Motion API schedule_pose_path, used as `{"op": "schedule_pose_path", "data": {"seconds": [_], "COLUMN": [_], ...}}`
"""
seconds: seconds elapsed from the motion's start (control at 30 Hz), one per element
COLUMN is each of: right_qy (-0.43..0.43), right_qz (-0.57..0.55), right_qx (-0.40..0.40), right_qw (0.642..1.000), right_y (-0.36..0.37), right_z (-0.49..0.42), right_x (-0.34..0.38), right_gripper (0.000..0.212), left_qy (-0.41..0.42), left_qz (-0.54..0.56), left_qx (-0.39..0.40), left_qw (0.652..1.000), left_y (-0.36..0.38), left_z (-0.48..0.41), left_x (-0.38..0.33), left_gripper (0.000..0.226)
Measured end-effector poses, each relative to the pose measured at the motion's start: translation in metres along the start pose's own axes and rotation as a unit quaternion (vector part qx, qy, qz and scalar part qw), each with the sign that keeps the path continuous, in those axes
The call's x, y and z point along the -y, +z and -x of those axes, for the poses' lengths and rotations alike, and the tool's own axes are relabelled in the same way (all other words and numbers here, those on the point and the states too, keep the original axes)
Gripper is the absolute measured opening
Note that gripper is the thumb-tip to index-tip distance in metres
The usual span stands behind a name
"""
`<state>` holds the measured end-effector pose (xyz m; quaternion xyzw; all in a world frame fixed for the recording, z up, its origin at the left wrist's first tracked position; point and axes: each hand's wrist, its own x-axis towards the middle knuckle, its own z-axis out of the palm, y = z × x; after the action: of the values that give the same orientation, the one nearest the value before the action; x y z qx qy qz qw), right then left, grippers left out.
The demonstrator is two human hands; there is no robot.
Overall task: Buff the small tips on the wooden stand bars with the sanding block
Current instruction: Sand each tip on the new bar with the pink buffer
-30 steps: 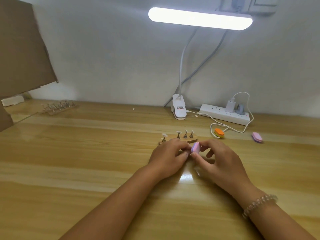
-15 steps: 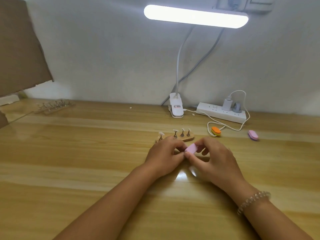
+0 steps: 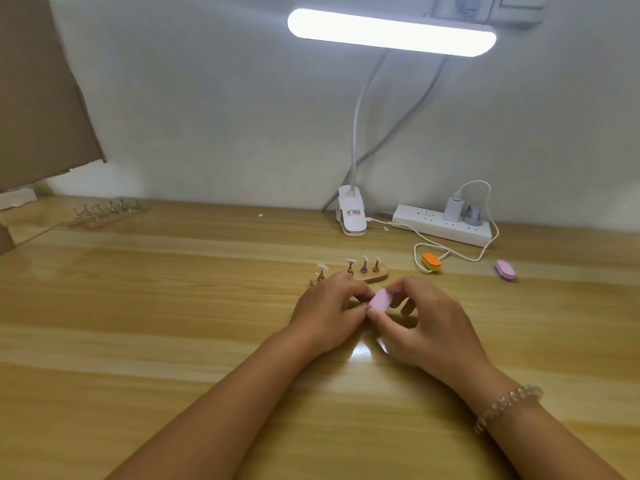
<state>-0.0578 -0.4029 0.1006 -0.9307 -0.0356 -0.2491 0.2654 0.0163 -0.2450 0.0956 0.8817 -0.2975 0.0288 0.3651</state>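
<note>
A small wooden stand bar (image 3: 372,276) lies on the desk with several little white tips on metal holders. My left hand (image 3: 329,311) rests in front of it with curled fingers, which seem to pinch a small piece hidden beneath them. My right hand (image 3: 426,327) pinches a pink sanding block (image 3: 380,300) between thumb and fingers, the block tilted flat side up, right against my left fingertips. What the block touches is hidden by my fingers.
More wooden stand bars (image 3: 107,211) with holders lie at the far left. An orange sanding block (image 3: 431,262) and a pink-purple one (image 3: 505,269) sit at the right. A clip lamp base (image 3: 351,216), power strip (image 3: 443,227) and white cable stand along the wall.
The pink block has turned from upright on edge to a flatter tilt in my right fingers. Both hands stay close together in front of the stand bar.
</note>
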Motion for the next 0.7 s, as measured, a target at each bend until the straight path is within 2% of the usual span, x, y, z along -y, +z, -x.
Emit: {"op": "schedule_pose_path", "data": {"seconds": [0.1, 0.23, 0.37, 0.5, 0.63, 0.7], "right_qy": [0.031, -0.019, 0.038, -0.005, 0.039, 0.003], "right_qz": [0.007, -0.009, -0.006, -0.033, -0.006, 0.007], "right_qx": [-0.019, 0.014, -0.016, 0.012, -0.021, -0.017], "right_qw": [0.999, 1.000, 0.999, 0.999, 0.999, 1.000], "right_y": [-0.0017, -0.0012, -0.0020, -0.0007, -0.0011, -0.0010], "right_z": [-0.0029, 0.0024, -0.0035, 0.0010, -0.0023, 0.0002], "right_x": [-0.0041, 0.0011, -0.0047, -0.0002, -0.0028, -0.0011], "right_gripper": [0.022, 0.024, 0.022, 0.024, 0.016, 0.015], "left_qy": [-0.004, 0.000, -0.002, 0.005, 0.004, 0.008], "left_qz": [0.006, 0.007, 0.006, 0.011, 0.007, 0.003], "left_qx": [-0.002, 0.002, -0.002, -0.002, -0.006, -0.005], "left_qw": [1.000, 1.000, 1.000, 1.000, 1.000, 1.000], "left_y": [0.0003, -0.0002, 0.0008, 0.0007, 0.0014, 0.0010], "left_z": [0.0002, -0.0001, -0.0006, -0.0012, -0.0014, -0.0010], "left_x": [-0.0004, 0.0006, 0.0007, 0.0021, 0.0017, 0.0018], "left_gripper": [0.017, 0.021, 0.018, 0.021, 0.020, 0.020]}}
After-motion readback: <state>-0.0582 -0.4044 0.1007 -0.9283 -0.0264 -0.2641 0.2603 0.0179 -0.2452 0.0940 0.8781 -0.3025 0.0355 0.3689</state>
